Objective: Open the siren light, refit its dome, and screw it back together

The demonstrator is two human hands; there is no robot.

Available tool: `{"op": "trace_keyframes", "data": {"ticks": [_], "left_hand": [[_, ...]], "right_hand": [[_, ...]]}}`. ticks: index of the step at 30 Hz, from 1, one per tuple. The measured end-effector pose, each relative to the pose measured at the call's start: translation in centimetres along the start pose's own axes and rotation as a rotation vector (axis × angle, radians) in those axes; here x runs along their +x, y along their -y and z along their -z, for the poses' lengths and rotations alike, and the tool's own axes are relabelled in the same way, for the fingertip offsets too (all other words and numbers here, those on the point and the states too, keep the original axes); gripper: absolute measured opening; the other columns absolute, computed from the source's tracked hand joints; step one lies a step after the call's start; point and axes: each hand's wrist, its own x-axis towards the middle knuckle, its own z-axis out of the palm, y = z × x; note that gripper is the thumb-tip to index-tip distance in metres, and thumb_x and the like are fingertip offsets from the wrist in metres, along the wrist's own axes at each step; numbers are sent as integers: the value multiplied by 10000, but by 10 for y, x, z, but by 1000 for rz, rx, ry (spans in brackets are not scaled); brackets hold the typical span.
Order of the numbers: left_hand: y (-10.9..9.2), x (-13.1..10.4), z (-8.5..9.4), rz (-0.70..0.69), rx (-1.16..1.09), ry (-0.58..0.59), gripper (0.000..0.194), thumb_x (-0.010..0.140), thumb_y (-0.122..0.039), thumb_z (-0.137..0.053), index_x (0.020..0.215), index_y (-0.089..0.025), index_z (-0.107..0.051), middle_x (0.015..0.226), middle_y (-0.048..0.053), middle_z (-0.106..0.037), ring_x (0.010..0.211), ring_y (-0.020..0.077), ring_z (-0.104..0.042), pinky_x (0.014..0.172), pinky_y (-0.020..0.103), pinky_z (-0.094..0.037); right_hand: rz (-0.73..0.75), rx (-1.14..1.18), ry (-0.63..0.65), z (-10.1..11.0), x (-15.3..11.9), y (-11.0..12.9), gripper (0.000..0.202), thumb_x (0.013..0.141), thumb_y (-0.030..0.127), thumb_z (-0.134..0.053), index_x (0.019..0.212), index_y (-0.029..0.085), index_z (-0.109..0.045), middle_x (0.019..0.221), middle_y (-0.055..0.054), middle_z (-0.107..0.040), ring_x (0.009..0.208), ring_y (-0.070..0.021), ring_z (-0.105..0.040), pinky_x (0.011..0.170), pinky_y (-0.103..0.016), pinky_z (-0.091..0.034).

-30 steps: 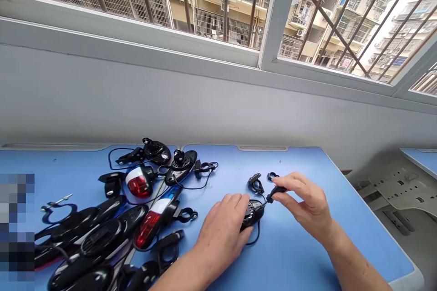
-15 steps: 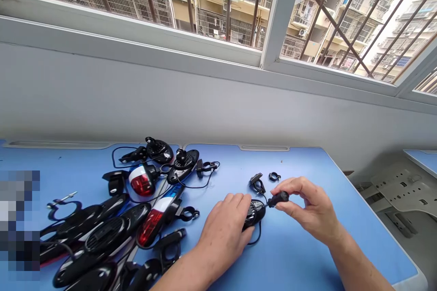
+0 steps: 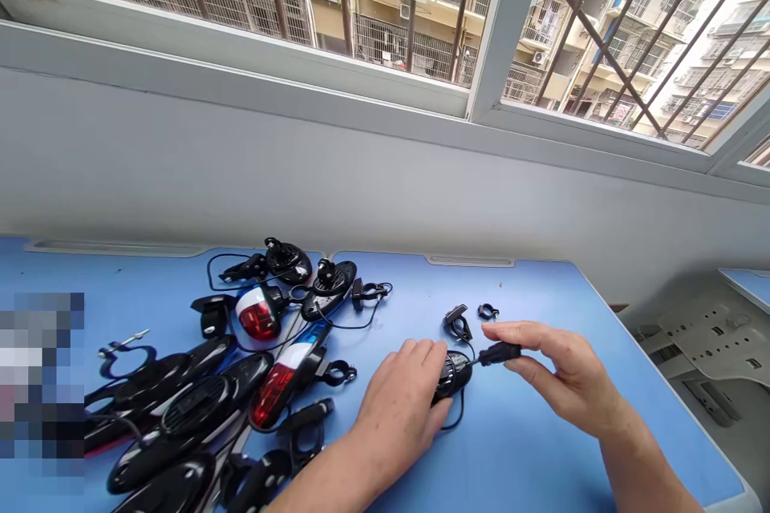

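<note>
My left hand (image 3: 404,394) lies over a black bike horn (image 3: 458,373), its fingers wrapped round the body and pressing it to the blue table. Much of the horn is hidden under the palm. Between thumb and fingers, my right hand (image 3: 557,375) grips the black handle of a short screwdriver (image 3: 500,353). The screwdriver's metal shaft points left, its tip at the right end of the horn. A black cable runs from the horn, and a small black clamp with a switch (image 3: 458,323) lies just behind it. Farther right is a loose black ring clamp (image 3: 488,312).
Left of my hands lies a pile of several black horn units, some with red, white and blue lenses (image 3: 280,385), cables and ring brackets (image 3: 337,373). The blue tabletop (image 3: 631,417) ends at the right. A wall and barred windows stand behind it.
My right fingers have straightened along the screwdriver handle, which has turned a little and shows more of its length. My left hand still holds the horn. The whole view has shifted slightly.
</note>
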Motion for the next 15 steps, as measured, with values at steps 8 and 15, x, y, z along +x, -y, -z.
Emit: {"op": "trace_keyframes", "data": {"ticks": [8,15], "left_hand": [[0,0,-3,-8,14,-12,286,748,-179,-537,1025,-242,-509,1049,44,-591,964,254,-509,791,364,-418],[0,-1,-1,-20,-7,-18,236,748,-170,-530,982,-205,-525,1024,56,-600,949,258,-513,783,376,-431]], "right_hand": [[7,-151,-263,-24,9,-5,168,919,327,-589,1050,226,-557,800,-27,-660,650,-157,-629,593,-291,-559],[66,-137,-23,-8,2,-4,442,966,102,-371,1390,226,-386,1205,-110,-586,1089,-231,-578,894,-420,-525]]}}
